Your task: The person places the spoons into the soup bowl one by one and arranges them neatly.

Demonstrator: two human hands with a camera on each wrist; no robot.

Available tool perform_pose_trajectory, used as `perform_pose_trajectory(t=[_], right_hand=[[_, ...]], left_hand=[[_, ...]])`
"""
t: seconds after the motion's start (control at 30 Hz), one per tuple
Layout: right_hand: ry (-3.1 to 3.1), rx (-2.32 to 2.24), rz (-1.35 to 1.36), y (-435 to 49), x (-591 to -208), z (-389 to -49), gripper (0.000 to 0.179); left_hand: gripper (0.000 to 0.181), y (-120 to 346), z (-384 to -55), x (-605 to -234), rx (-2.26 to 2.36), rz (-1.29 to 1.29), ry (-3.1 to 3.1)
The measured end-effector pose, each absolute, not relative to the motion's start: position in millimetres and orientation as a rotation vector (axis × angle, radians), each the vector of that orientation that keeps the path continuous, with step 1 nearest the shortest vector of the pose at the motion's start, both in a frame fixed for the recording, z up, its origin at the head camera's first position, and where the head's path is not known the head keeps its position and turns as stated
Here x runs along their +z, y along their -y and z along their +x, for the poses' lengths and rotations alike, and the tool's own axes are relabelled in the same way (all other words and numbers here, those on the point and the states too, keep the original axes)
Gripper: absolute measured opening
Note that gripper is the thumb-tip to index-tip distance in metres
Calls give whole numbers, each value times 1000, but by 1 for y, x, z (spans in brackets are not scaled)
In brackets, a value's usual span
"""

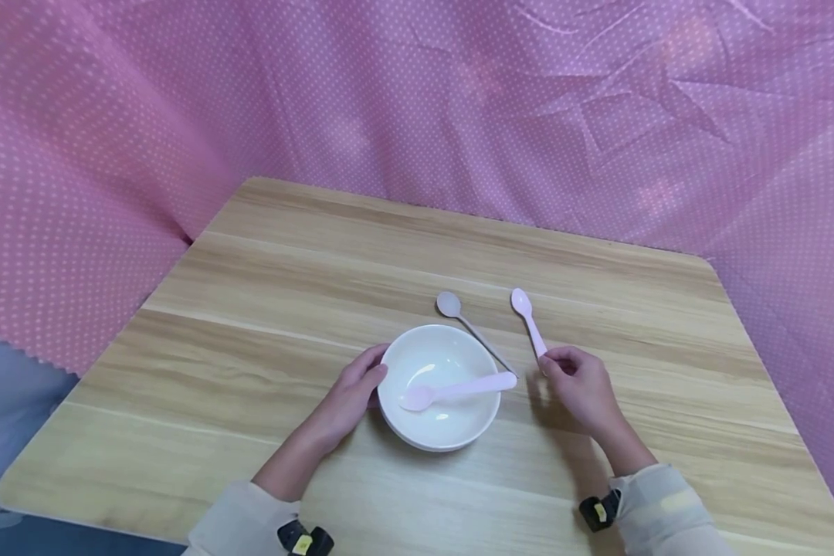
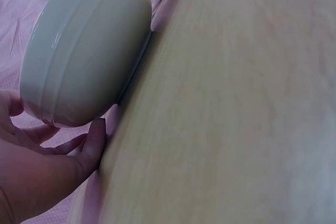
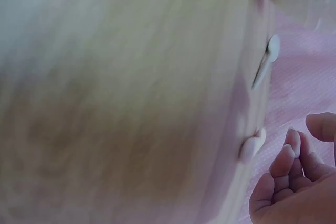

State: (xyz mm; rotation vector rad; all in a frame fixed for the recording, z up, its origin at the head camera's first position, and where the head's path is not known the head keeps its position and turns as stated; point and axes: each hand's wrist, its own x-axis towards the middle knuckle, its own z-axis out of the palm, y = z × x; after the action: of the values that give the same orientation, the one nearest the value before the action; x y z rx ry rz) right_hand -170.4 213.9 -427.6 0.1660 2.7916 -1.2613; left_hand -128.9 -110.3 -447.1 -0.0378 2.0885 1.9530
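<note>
A white bowl (image 1: 406, 432) stands upright on the table. My left hand (image 1: 347, 394) holds its left side, thumb at the rim and fingers against the outer wall, as the left wrist view also shows of the bowl (image 2: 100, 51). A pink spoon (image 1: 469, 388) lies in the bowl, its handle over the right rim. Another pink spoon (image 1: 530, 320) lies on the table to the right. Over its handle end hovers my right hand (image 1: 584, 386); in the right wrist view this hand (image 3: 294, 182) has loosely bent fingers, thumb apart, nothing between them.
A greyish spoon (image 1: 449, 304) lies behind the bowl, its handle slanting toward the right side of the bowl. The wooden table (image 1: 285, 270) is bordered at the back and sides by pink dotted cloth (image 1: 403, 100).
</note>
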Motion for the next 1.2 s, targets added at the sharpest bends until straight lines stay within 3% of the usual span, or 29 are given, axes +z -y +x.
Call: perform_pose_trajectory(t=[1.2], right_hand=[[-2848,-1069,243,-227,-442,-177,30]], left_hand=[[43,114,-131,-456,1968,-12,-2095]])
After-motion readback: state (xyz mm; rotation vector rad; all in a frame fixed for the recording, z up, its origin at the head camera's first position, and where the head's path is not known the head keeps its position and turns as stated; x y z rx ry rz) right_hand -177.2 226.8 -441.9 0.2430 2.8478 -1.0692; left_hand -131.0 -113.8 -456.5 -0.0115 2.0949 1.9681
